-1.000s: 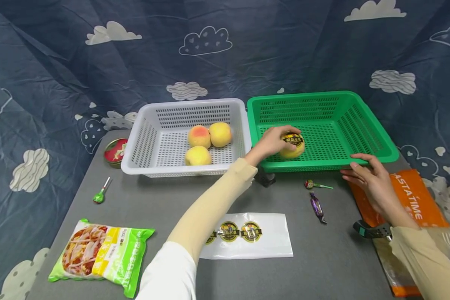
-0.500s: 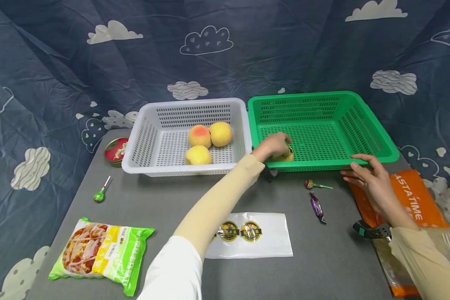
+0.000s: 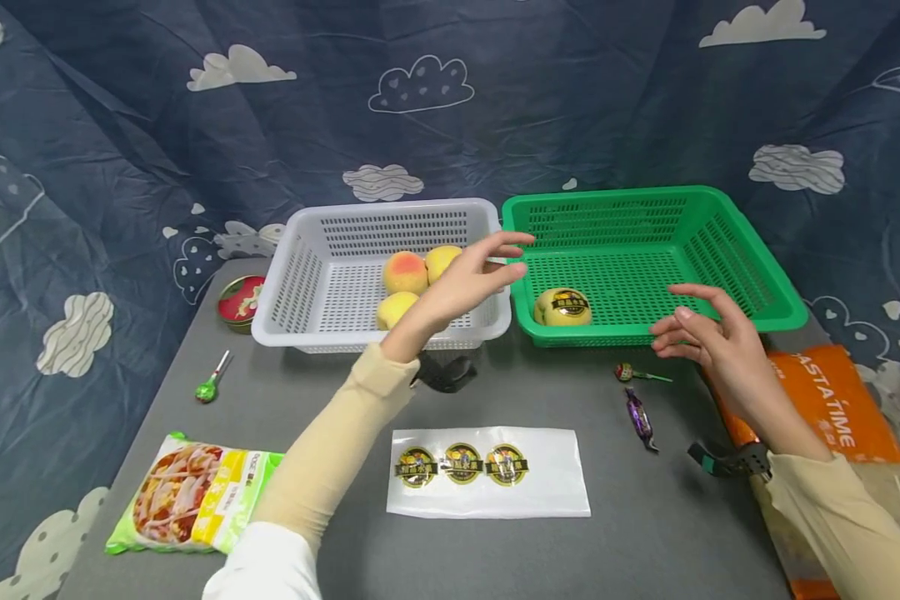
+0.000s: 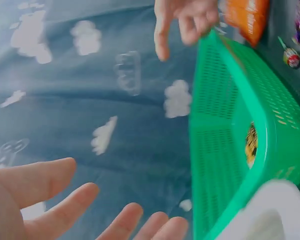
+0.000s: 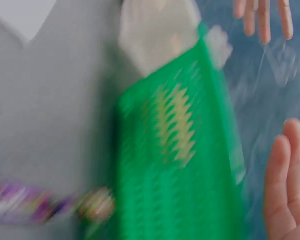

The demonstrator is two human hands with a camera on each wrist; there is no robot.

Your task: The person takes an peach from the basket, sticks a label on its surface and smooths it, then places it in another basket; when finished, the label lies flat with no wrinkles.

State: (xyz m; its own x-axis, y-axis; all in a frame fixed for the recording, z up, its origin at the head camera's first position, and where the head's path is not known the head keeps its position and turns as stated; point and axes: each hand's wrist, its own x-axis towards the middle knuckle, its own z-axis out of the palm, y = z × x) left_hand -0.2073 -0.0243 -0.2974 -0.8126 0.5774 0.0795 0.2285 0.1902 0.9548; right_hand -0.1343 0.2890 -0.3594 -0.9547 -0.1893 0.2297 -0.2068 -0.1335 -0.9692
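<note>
My left hand [image 3: 468,281] hovers over the right side of the white basket [image 3: 270,337], its fingers loosely spread and holding nothing. Beside it, in the near left corner of the green basket [image 3: 783,317], lies a yellow peach [image 3: 546,310] with a black-and-gold label stuck on it. Over the green basket's near right edge is my right hand [image 3: 708,337], fingers relaxed and nothing in them. Three unlabelled peaches sit in the white basket, one of them a red-blushed peach [image 3: 405,272]; the left hand partly hides another. A white sheet [image 3: 555,475] in front carries three round labels [image 3: 462,463].
A frozen-food bag [image 3: 187,500] lies front left, a green lollipop [image 3: 207,389] and a red round tin [image 3: 238,300] behind it. Right of the sheet are a purple wrapped candy [image 3: 640,419] and another lollipop [image 3: 627,372]. An orange pasta bag [image 3: 832,400] lies under the right arm.
The left hand has set the labelled peach in the green basket's near left corner, let go and moved left over the white basket. My right hand has shifted slightly left.
</note>
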